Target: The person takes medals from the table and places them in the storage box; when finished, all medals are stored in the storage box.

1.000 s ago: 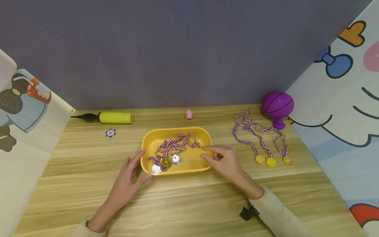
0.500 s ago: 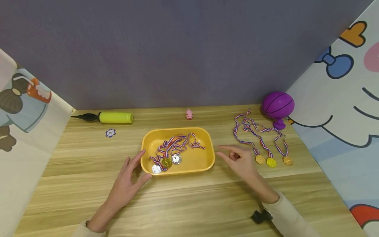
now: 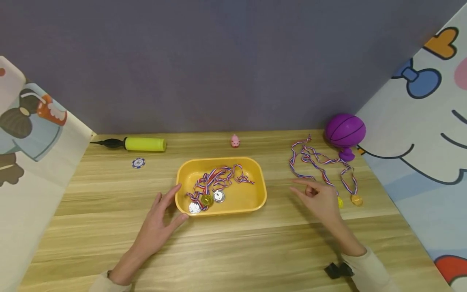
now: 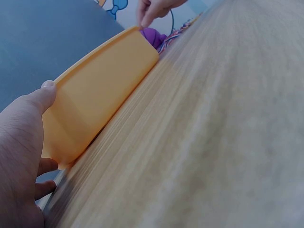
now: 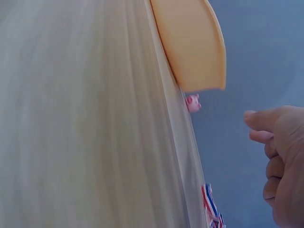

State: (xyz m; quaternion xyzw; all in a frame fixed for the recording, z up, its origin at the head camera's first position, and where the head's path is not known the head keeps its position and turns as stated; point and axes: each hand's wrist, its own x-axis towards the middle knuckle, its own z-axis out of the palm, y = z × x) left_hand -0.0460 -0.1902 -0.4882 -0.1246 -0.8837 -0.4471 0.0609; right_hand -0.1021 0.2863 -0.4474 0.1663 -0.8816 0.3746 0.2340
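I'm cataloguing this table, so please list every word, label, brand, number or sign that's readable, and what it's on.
No text can be read with certainty.
Round blue-and-white chip: centre mark too small to read.
Two round silver-coloured medals inside the oblong yellow plastic tray: markings too small to read.
Round gold-coloured medal on the table, farthest right: any marking too small to read.

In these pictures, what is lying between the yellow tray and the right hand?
Only bare table shows between the tray and the right hand, in the head view.
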